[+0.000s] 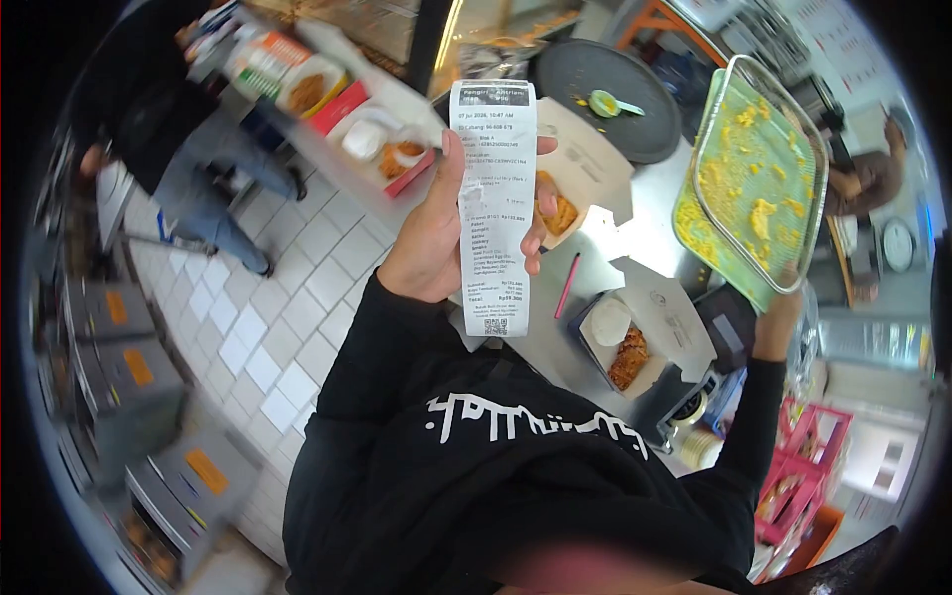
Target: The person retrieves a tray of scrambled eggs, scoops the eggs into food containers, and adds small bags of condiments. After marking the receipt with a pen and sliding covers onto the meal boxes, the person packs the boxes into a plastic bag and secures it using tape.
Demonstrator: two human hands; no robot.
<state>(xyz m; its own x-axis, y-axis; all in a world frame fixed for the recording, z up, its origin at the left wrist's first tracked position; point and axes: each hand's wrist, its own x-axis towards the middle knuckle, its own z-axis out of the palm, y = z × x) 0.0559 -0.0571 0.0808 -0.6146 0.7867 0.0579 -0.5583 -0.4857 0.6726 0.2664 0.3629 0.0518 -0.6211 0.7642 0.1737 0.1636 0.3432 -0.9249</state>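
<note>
Left hand (428, 233) behind receipt (499, 223); right hand (780, 319) gripping tray (729, 193).

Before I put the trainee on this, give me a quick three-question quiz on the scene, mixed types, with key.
1. Multiple choice: what does the left hand hold?
A) a cup
B) a printed receipt
C) a knife

2. True or false: the pink pen lies on the metal counter, outside the nearest open food box.

3. Fill in: the food scraps on the tray at the right hand are ____ in colour.

Key: 1 B; 2 true; 3 yellow.
</note>
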